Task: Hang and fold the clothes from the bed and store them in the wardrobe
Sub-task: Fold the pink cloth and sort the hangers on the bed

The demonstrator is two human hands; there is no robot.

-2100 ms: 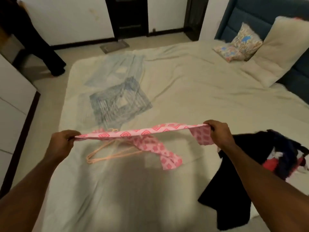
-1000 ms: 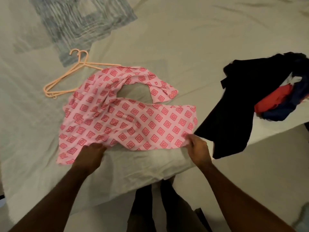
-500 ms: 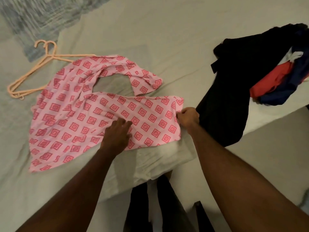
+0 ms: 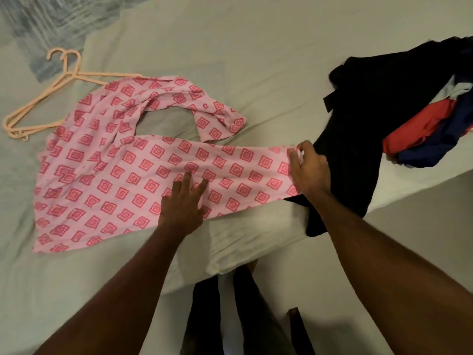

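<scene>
A pink garment with a red diamond print lies spread on the pale bed sheet. My left hand presses flat on its near middle, fingers straight. My right hand pinches the garment's right edge beside a black garment. Two peach plastic hangers lie on the sheet at the far left, partly under the pink cloth.
A black garment hangs over the bed's corner at the right, with red and navy clothes piled beside it. The bed edge runs near my legs; pale floor lies to the right.
I lowered the pink garment from the air onto the bed. Since then my left hand slid to its middle, and my right hand pulled its right edge outward, stretching it flatter.
</scene>
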